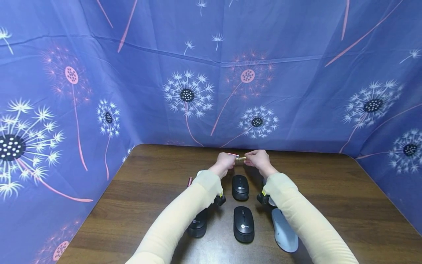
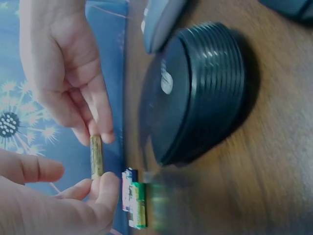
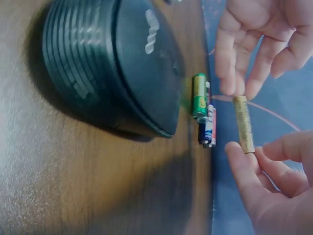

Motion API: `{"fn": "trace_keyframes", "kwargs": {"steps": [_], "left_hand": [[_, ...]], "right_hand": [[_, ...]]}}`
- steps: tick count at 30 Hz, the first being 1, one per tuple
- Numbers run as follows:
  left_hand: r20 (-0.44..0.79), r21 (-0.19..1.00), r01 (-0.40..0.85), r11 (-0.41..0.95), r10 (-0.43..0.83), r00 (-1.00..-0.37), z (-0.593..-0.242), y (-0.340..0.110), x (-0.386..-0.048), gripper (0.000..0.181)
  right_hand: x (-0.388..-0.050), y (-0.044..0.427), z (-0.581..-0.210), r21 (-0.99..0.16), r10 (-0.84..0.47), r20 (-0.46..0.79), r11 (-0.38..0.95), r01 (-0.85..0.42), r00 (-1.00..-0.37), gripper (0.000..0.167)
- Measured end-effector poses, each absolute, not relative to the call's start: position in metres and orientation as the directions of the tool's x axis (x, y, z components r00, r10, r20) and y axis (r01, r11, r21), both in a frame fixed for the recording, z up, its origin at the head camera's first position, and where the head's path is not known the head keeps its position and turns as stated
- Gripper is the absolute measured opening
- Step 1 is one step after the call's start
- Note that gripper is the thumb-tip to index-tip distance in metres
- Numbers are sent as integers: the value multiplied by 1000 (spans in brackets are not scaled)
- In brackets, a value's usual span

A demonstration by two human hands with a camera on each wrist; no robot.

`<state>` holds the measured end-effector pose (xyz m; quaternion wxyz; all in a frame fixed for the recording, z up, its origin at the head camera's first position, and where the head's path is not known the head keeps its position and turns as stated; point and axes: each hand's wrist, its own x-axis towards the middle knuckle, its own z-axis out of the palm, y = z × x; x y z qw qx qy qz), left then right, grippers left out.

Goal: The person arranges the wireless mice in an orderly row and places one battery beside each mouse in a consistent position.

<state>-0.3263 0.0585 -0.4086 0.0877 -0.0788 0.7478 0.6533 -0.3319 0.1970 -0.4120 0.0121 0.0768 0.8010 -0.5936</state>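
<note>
A gold battery (image 1: pixel 241 158) is held between both hands near the table's far edge. My left hand (image 1: pixel 225 162) pinches one end with its fingertips, and my right hand (image 1: pixel 258 160) grips the opposite end. In the right wrist view the battery (image 3: pixel 243 125) spans the gap between the two sets of fingertips. Beyond it on the table lie several small batteries, among them a green and gold battery (image 3: pixel 199 95) and a blue and white battery (image 3: pixel 206 129). Nearest to the hands is a black computer mouse (image 1: pixel 240 187).
On the wooden table (image 1: pixel 158 176) are a second black mouse (image 1: pixel 244 224), a black mouse (image 1: pixel 197 223) partly behind the left sleeve, and a light blue mouse (image 1: pixel 285 231) beside the right sleeve. A red cylinder (image 1: pixel 189 181) shows left of the left forearm. A blue dandelion-patterned cloth (image 1: pixel 290 73) hangs behind.
</note>
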Motion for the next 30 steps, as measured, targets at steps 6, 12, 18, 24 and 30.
{"fn": "trace_keyframes", "kwargs": {"steps": [6,12,18,24,30], "left_hand": [[-179,981,-179,75,-9,-984,-399,57,-325,23],[-125,989,-130,75,-67,-990,-392,52,-320,23],[-92,995,-93,19,-47,-995,-387,42,-314,26],[-63,998,-63,-19,-28,-998,-384,33,-311,27],[-17,994,-13,-110,-42,-999,-382,26,-310,17]], "right_hand": [[-330,197,-403,-970,141,-102,204,130,-985,29],[-323,192,-390,-975,144,-44,207,73,-989,28],[-317,190,-382,-986,114,-22,164,40,-993,30],[-311,188,-374,-989,77,-44,135,54,-996,32],[-305,184,-367,-993,31,-10,118,14,-999,33]]}}
